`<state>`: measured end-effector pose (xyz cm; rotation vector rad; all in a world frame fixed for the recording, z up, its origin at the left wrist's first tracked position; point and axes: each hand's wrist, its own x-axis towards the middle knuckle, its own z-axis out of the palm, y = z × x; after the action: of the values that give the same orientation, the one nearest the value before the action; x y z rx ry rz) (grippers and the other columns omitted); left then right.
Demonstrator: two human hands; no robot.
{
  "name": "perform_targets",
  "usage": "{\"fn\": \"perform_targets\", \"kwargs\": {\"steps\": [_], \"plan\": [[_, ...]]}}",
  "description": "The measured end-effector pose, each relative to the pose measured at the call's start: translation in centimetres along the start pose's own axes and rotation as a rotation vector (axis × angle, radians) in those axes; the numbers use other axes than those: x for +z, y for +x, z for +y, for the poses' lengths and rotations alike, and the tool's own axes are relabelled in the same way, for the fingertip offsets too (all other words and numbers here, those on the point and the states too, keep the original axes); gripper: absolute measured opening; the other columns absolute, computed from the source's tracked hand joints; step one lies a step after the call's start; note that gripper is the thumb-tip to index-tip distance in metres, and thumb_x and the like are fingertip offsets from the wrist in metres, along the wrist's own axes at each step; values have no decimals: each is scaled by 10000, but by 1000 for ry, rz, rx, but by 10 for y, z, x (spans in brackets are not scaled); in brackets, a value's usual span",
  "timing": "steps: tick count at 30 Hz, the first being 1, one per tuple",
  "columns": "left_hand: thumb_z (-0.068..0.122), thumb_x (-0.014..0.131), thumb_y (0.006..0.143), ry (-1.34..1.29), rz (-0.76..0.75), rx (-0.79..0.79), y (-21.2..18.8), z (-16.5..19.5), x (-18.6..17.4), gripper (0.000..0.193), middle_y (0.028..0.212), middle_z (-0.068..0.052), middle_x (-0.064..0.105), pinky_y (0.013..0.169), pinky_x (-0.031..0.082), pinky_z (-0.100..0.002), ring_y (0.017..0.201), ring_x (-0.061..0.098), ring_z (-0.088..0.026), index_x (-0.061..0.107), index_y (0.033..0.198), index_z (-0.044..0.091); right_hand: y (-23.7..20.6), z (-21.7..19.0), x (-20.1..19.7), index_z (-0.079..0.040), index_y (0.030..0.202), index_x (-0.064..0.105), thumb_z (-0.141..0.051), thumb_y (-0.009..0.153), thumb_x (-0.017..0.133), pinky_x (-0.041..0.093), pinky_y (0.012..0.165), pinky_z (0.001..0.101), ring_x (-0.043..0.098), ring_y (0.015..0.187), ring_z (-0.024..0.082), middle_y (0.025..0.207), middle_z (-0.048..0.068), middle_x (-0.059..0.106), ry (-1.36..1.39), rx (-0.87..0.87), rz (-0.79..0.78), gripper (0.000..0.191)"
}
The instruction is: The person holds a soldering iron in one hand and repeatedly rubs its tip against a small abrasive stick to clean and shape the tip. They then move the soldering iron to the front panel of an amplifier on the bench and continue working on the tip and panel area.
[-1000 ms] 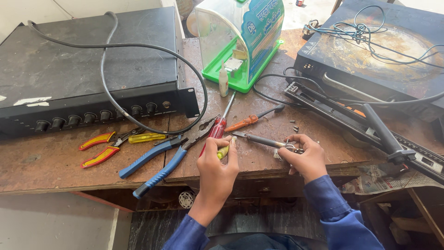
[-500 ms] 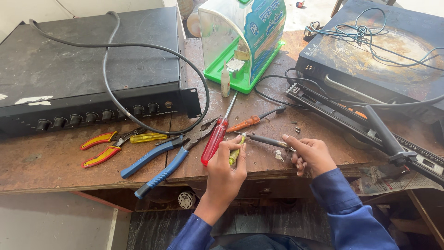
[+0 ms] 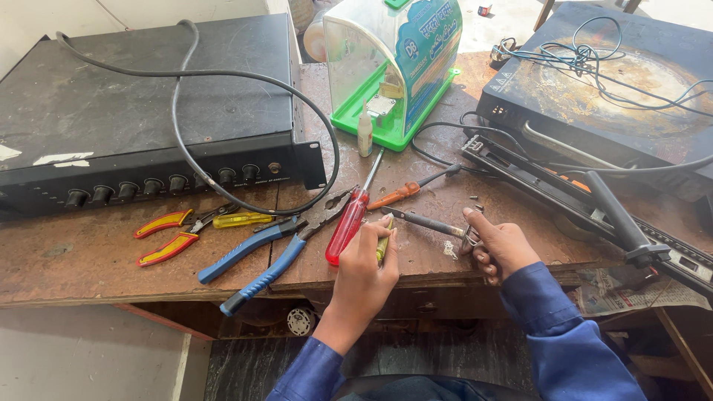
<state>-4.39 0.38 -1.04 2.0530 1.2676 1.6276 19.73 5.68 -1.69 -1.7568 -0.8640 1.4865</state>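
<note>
Low in the frame, your left hand (image 3: 365, 269) curls shut around a thin yellow-green tool (image 3: 382, 247); only a short strip of it shows between your fingers, so its kind is hard to tell. To the right, your right hand (image 3: 501, 249) closes on a small metal part (image 3: 470, 238), mostly hidden by the fingers, at the table's (image 3: 89, 260) near edge. A dark slim screwdriver (image 3: 423, 220) lies with one end touching that part; whether you grip it too cannot be made out. Both blue sleeves run off the bottom edge.

Just beyond your left hand lies a red screwdriver (image 3: 349, 223), tip pointing up the frame. Left of it rest blue pliers (image 3: 267, 256), then red cutters (image 3: 171, 234) and a yellow screwdriver (image 3: 241, 219). An orange screwdriver (image 3: 397, 194) lies centre, above your hands.

Farther up, a black amplifier (image 3: 148, 119) fills the upper left, a black cable (image 3: 245, 82) looping over it. At top centre stands a clear box on a green base (image 3: 394, 67), its top cut off. The upper right holds a black stove (image 3: 616, 96) with thin wires (image 3: 594, 52) on it, its far corner out of frame. A long black tool (image 3: 594, 200) lies before it, partly beyond the right edge.
</note>
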Motion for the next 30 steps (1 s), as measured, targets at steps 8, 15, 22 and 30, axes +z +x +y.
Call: {"fn": "perform_targets", "kwargs": {"steps": [8,15,22,30], "plan": [[-19,702,935,-21,-3,67,4,7,2,197,1123,-252,726,845,585,-428,1006,732,-393,531,1032,-8,2,0,-1,99,751,678,-601,955,510,243,275,336,297,297,137,435,-8,309,-50,18,-54,748],[-12,681,931,20,-4,-97,14,5,2,178,1067,-258,724,769,585,-422,941,745,-396,541,1040,-5,6,-1,-2,89,761,693,-578,964,497,255,276,338,306,299,138,437,-5,307,-78,24,-76,725],[16,680,955,4,-6,-92,19,4,-2,176,1037,-242,722,761,574,-434,923,734,-393,524,1032,-5,9,0,-3,67,746,686,-585,963,493,229,279,330,263,299,129,435,-20,272,-54,71,-99,714],[18,679,935,15,-38,-106,23,6,-4,181,996,-234,715,760,558,-450,909,721,-402,523,1026,0,16,2,-10,89,775,729,-570,987,484,222,258,323,243,277,120,401,-29,250,-83,43,-220,734]]}}
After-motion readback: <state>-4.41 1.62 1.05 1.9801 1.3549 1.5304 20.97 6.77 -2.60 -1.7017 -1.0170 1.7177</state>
